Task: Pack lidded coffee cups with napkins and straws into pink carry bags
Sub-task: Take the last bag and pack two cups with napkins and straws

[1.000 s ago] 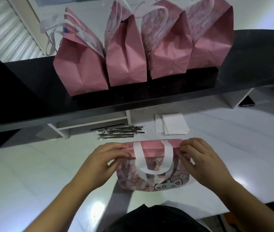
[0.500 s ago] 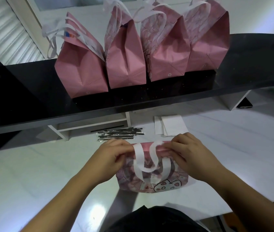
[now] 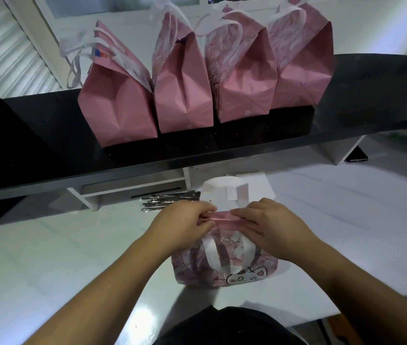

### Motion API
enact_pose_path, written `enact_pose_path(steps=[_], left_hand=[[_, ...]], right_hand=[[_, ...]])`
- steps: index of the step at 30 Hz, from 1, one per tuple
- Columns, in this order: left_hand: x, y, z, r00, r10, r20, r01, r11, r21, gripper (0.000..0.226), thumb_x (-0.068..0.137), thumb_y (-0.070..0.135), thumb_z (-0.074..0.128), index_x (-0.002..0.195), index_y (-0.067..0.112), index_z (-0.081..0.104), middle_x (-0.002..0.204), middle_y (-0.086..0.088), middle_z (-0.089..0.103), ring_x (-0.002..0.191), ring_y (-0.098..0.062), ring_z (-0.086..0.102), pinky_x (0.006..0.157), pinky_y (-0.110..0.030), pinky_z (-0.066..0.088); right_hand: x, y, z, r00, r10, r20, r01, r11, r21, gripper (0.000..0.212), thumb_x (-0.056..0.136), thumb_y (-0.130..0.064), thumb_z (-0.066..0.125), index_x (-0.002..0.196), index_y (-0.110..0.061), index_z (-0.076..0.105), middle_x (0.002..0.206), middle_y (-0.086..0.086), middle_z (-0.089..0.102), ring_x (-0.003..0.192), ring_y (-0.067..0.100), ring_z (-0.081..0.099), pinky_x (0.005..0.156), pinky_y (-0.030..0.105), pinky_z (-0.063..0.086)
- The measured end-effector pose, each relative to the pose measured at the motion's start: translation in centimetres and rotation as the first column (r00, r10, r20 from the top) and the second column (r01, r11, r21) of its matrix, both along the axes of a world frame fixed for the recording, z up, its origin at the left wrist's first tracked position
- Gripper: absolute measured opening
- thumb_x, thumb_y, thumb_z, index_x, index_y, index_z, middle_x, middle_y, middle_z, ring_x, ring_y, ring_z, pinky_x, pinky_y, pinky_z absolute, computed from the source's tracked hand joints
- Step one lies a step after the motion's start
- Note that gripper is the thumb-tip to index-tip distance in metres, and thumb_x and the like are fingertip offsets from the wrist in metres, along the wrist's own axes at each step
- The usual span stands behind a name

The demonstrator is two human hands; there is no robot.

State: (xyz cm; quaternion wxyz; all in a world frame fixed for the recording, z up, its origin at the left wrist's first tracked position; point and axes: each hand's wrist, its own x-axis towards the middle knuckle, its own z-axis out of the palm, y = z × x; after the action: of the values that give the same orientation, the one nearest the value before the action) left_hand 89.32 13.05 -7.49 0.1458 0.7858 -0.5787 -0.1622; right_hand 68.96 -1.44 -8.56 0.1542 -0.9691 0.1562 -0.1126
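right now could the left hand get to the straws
Probably yes: the straws lie just beyond the left hand with nothing between, but it would first have to drop its grip on the bag.

Bare forearms, two hands, dark black garment below

We see the left hand and right hand pinching the pink bag at its top edge between them. Straws lie just beyond the left hand; napkins beyond the right.
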Motion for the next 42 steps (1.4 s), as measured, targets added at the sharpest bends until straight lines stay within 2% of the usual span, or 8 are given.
enact_pose_path(steps=[7, 11, 15, 19, 25, 29, 36, 42], left_hand=[[-2.1, -0.7, -0.5, 0.905, -0.138, 0.403, 0.167, 0.985, -0.038, 0.032, 0.100, 0.043, 0.051, 0.128, 0.048, 0.066, 0.091, 0.001, 0.068, 0.087, -0.025, 0.067, 0.060, -0.030, 0.041], [-2.1, -0.1, -1.0, 0.906, -0.111, 0.408, 0.163, 0.982, -0.095, 0.031, 0.101, 0.047, 0.052, 0.117, 0.035, 0.076, 0.100, 0.002, 0.074, 0.089, -0.025, 0.069, 0.067, -0.032, 0.049], [-1.9, 0.7, 0.0, 0.894, -0.147, 0.424, 0.211, 0.971, -0.108, 0.012, 0.084, 0.046, 0.080, 0.085, 0.034, 0.083, 0.069, 0.005, 0.071, 0.058, -0.020, 0.067, 0.049, -0.026, 0.044], [-0.7, 1.5, 0.4, 0.908, -0.080, 0.412, 0.149, 0.979, -0.140, 0.025, 0.071, 0.039, 0.085, 0.058, 0.029, 0.066, 0.057, 0.007, 0.062, 0.050, -0.021, 0.062, 0.045, -0.025, 0.036], [3.0, 5.0, -0.5, 0.979, 0.013, 0.203, 0.017, 0.989, -0.145, 0.012, 0.091, 0.044, 0.076, 0.101, 0.039, 0.080, 0.089, 0.020, 0.075, 0.085, -0.010, 0.068, 0.067, -0.026, 0.047], [3.4, 6.1, -0.9, 0.995, 0.054, 0.082, -0.038, 0.981, -0.189, 0.014, 0.089, 0.030, 0.082, 0.103, 0.035, 0.083, 0.091, 0.020, 0.075, 0.086, -0.008, 0.067, 0.072, -0.010, 0.037], [2.7, 6.0, -1.5, 0.993, 0.113, 0.036, -0.102, 0.970, -0.222, 0.018, 0.087, 0.021, 0.084, 0.100, 0.034, 0.084, 0.092, 0.019, 0.077, 0.086, -0.008, 0.068, 0.075, -0.014, 0.041], [2.6, 6.0, -2.0, 0.991, 0.130, 0.002, -0.127, 0.968, -0.215, 0.016, 0.091, 0.028, 0.076, 0.105, 0.035, 0.077, 0.096, 0.032, 0.061, 0.092, 0.007, 0.050, 0.084, -0.004, 0.033]], right_hand=[[1.5, 0.8, 0.0, 0.999, 0.031, -0.021, -0.032, 0.997, -0.074, 0.024, 0.098, -0.039, 0.060, 0.110, -0.029, 0.079, 0.100, -0.008, 0.074, 0.091, 0.018, 0.065, 0.074, 0.033, 0.055], [0.4, 0.5, 0.1, 0.999, 0.025, -0.024, -0.026, 0.997, -0.066, 0.020, 0.096, -0.038, 0.065, 0.100, -0.025, 0.079, 0.092, -0.006, 0.073, 0.084, 0.017, 0.066, 0.069, 0.026, 0.049], [-1.4, -0.6, 0.7, 0.999, 0.011, -0.032, -0.012, 0.999, -0.041, 0.019, 0.095, -0.039, 0.066, 0.094, -0.024, 0.077, 0.083, -0.009, 0.069, 0.074, 0.015, 0.062, 0.061, 0.024, 0.048], [-2.8, -1.4, 0.7, 0.999, 0.010, -0.051, -0.011, 1.000, -0.025, 0.017, 0.095, -0.037, 0.067, 0.100, -0.025, 0.078, 0.087, -0.010, 0.071, 0.077, 0.013, 0.064, 0.061, 0.025, 0.053], [-4.5, -2.4, 0.3, 0.999, -0.007, -0.042, 0.009, 0.998, 0.056, 0.022, 0.097, -0.037, 0.063, 0.098, -0.021, 0.078, 0.085, -0.010, 0.069, 0.074, 0.010, 0.060, 0.062, 0.025, 0.054], [-5.4, -2.7, 0.3, 0.999, -0.029, -0.018, 0.030, 0.997, 0.076, 0.040, 0.096, -0.047, 0.048, 0.098, -0.021, 0.078, 0.084, -0.011, 0.068, 0.072, 0.007, 0.060, 0.061, 0.020, 0.051], [-6.1, -2.5, -0.1, 0.993, -0.114, -0.041, 0.118, 0.987, 0.105, 0.011, 0.094, -0.028, 0.071, 0.099, -0.022, 0.080, 0.084, -0.013, 0.070, 0.072, 0.006, 0.062, 0.062, 0.024, 0.054], [-5.5, -0.5, 0.4, 0.982, -0.115, -0.152, 0.100, 0.990, -0.099, 0.052, 0.085, -0.054, 0.069, 0.132, -0.036, 0.057, 0.117, -0.018, 0.063, 0.106, 0.009, 0.055, 0.086, 0.025, 0.048]])
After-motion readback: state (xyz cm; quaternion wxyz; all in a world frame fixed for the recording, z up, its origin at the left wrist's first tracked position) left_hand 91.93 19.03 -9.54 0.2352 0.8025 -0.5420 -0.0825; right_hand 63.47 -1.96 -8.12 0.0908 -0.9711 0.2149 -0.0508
